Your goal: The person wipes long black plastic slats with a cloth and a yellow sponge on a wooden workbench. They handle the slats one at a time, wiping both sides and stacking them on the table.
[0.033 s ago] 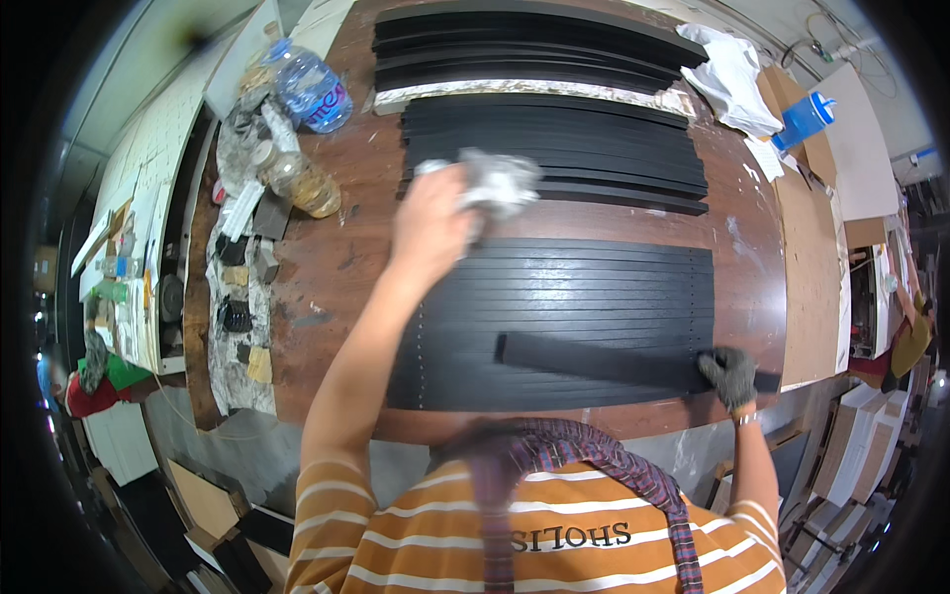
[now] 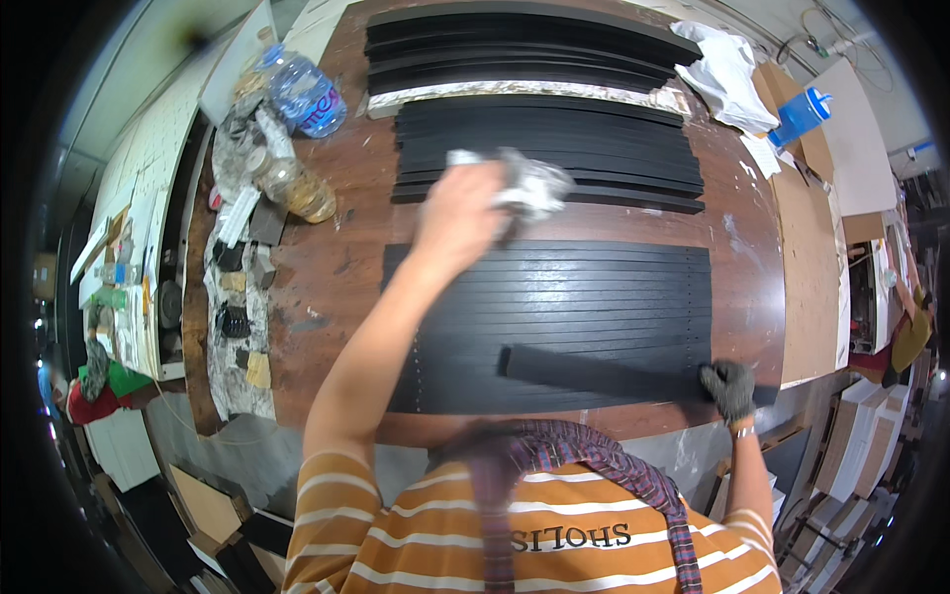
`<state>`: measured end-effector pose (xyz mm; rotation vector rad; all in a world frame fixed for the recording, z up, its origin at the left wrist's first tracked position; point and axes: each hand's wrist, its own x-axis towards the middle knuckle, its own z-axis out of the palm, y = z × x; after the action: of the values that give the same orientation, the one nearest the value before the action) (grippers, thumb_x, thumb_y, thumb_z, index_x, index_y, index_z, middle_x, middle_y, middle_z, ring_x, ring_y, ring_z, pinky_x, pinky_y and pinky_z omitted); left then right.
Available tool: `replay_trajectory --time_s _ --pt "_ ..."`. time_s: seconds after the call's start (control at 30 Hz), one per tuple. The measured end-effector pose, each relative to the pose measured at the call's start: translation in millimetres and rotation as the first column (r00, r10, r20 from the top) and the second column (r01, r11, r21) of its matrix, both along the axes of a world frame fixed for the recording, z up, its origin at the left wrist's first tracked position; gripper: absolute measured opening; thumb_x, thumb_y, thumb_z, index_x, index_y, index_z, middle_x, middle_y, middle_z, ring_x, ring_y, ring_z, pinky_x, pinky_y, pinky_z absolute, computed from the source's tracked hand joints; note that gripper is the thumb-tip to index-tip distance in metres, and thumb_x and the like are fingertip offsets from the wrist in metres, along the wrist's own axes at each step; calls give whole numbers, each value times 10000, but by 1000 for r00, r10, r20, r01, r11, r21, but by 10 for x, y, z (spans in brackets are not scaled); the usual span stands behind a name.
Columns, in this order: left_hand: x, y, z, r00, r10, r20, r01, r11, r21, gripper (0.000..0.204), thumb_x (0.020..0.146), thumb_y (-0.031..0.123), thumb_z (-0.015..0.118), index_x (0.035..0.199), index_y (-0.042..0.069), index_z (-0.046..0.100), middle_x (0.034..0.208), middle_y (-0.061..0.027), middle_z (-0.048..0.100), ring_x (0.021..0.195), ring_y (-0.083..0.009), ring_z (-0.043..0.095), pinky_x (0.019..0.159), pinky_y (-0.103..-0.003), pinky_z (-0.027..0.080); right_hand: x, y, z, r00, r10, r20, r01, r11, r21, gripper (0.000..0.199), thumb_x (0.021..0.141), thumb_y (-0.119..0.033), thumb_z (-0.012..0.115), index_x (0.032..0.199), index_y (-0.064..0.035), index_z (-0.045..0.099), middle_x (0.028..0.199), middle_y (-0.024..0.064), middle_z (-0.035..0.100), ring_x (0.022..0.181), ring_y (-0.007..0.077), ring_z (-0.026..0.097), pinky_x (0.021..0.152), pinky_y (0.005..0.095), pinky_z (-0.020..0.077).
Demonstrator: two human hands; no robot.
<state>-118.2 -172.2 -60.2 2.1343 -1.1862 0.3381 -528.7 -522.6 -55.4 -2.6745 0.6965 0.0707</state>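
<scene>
My bare left hand (image 2: pixel 460 220) is closed on a crumpled white-and-grey rag (image 2: pixel 539 190), blurred by motion. It is above the gap between a middle stack of black strips (image 2: pixel 544 139) and a flat row of black strips (image 2: pixel 564 297) laid side by side nearer me. My right hand (image 2: pixel 729 389), in a dark grey glove, grips a single black strip (image 2: pixel 604 374) near its right end. This strip slants across the near part of the row, its left end tilted farther away. Whether it touches the row I cannot tell.
Another stack of black strips (image 2: pixel 524 45) lies at the far edge of the brown table (image 2: pixel 747 287). To the left stand a large clear bottle (image 2: pixel 309 94) and a bottle of yellowish liquid (image 2: pixel 297 188). A white bag (image 2: pixel 727 74) and a blue bottle (image 2: pixel 800 117) are at far right, beside cardboard (image 2: pixel 811 287).
My left hand has moved to the right with the rag. The held strip's left end has shifted slightly toward me; my right hand keeps its grip.
</scene>
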Motion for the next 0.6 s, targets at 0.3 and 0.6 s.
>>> replay_trajectory --time_s 0.3,0.6 --pt "-561 -2669 -342 915 -403 -11 383 860 338 470 867 229 722 1325 153 643 1409 6 597 1382 -216 454 1229 -529 255 -1700 683 -362 858 -502 110 495 864 86 358 953 -280 666 763 23 642 734 229 595 694 364 562 657 473 409" --pt "237 -1136 -520 863 -493 108 339 725 600 624 708 168 835 1284 353 687 1623 78 386 1533 -170 278 1272 -589 170 -1983 828 -782 713 -701 -14 682 688 248 309 1011 -266 618 913 27 634 845 152 626 792 270 559 733 448 426"
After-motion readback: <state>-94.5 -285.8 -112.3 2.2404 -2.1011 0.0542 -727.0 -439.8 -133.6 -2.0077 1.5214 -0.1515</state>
